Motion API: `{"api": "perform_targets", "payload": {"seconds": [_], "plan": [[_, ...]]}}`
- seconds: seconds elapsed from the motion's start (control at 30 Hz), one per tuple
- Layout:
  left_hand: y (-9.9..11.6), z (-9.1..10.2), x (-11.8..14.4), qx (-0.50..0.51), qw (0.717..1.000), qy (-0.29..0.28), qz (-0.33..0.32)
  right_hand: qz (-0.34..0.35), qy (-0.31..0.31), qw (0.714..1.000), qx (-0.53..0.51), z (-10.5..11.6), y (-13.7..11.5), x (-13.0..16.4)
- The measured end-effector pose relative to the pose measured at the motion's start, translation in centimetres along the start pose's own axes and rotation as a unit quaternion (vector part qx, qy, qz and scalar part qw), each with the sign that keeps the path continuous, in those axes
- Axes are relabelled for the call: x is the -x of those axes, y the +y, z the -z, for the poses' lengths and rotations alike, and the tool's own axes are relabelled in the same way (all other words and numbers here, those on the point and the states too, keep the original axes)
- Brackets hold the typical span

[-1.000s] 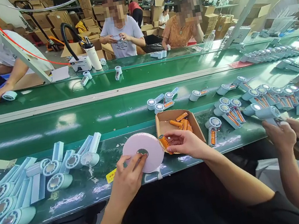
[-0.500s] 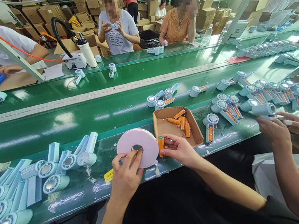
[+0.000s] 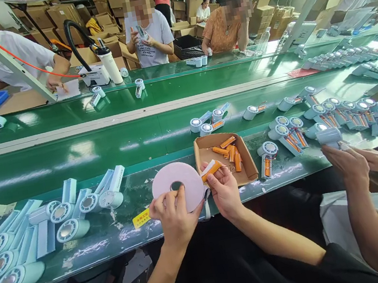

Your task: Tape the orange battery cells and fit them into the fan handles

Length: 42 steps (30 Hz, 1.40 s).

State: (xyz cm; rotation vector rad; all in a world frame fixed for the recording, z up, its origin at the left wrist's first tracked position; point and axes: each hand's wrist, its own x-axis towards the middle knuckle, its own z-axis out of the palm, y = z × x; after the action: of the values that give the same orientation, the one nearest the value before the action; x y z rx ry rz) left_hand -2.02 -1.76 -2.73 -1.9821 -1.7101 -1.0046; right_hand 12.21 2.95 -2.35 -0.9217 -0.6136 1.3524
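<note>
My left hand (image 3: 176,214) grips the lower part of a pale pink tape roll (image 3: 164,177), its thumb near the right edge. The roll's core hole shows just above the fingers. In my right hand (image 3: 228,193) is an orange battery (image 3: 215,168), pinched between thumb and fingers beside the roll. A white strip lies along the battery's upper side. Below it, a loose tail of tape (image 3: 207,209) hangs from the roll. Just behind my right hand, a cardboard tray (image 3: 251,173) holds several more orange batteries (image 3: 232,152).
Pale blue fan bodies (image 3: 73,230) lie grouped at the left. More fans (image 3: 284,132), some with orange batteries showing, sit at the right near a co-worker's hands (image 3: 349,162). A yellow label (image 3: 141,218) lies by the roll. Beyond runs a green conveyor (image 3: 131,146).
My right hand has turned the battery from upright to slanted, and a white strip now shows on it. My left hand has shifted right, its thumb now near the roll's edge.
</note>
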Motion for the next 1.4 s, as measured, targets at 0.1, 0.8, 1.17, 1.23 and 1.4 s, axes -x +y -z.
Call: {"api": "perform_targets", "payload": {"seconds": [0.1,0.8,1.17,1.23,1.4], "plan": [[0.5,-0.6,0.0,0.004,1.000,-0.001,0.027,0.017,0.031,0.998,-0.047,-0.3,0.1,0.2],[-12.7,-2.9,-3.5,0.049,0.981,-0.176,0.072,0.238,0.118,0.964,0.010,11.3,-11.4,-10.2],[-1.7,-24.8,-25.7,0.256,0.884,-0.379,-0.096,0.187,0.074,0.973,0.112,10.5,-5.2,-5.7],[-1.9,-26.9,-26.3,0.272,0.871,-0.399,-0.095,0.175,0.053,0.974,0.131,10.5,-5.0,-5.8],[-3.1,-24.7,-25.3,0.319,0.889,-0.326,-0.035,0.172,0.024,0.975,0.137,10.4,-4.7,-5.7]]}}
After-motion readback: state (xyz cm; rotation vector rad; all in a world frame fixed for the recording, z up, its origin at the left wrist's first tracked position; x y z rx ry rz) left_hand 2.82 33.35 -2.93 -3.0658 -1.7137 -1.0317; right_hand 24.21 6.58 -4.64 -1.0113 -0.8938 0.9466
